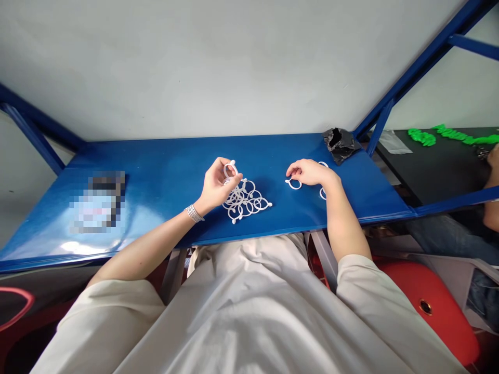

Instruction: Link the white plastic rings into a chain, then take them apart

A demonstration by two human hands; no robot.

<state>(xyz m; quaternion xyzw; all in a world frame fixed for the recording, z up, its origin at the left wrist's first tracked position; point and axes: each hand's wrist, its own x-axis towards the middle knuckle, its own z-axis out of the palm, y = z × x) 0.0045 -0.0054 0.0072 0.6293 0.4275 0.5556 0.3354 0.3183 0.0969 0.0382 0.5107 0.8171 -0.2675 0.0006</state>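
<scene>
A cluster of several linked white plastic rings (246, 201) lies on the blue table (163, 171) in front of me. My left hand (217, 185), with a silver bracelet on the wrist, is closed in a pinch on a white ring (231, 169) at the cluster's upper left edge. My right hand (310, 173) rests further right, fingers curled down onto a loose white ring (293, 183). More loose white rings (323, 193) lie partly hidden under and behind that hand.
A crumpled black plastic bag (340, 144) sits at the table's far right corner. A blurred flat object (98, 201) lies at the left. Blue frame bars (413, 67) slant up on the right. Green pieces (423, 137) lie on a neighbouring black table, where another person's arm (491, 197) shows. A red seat (424, 301) stands at lower right.
</scene>
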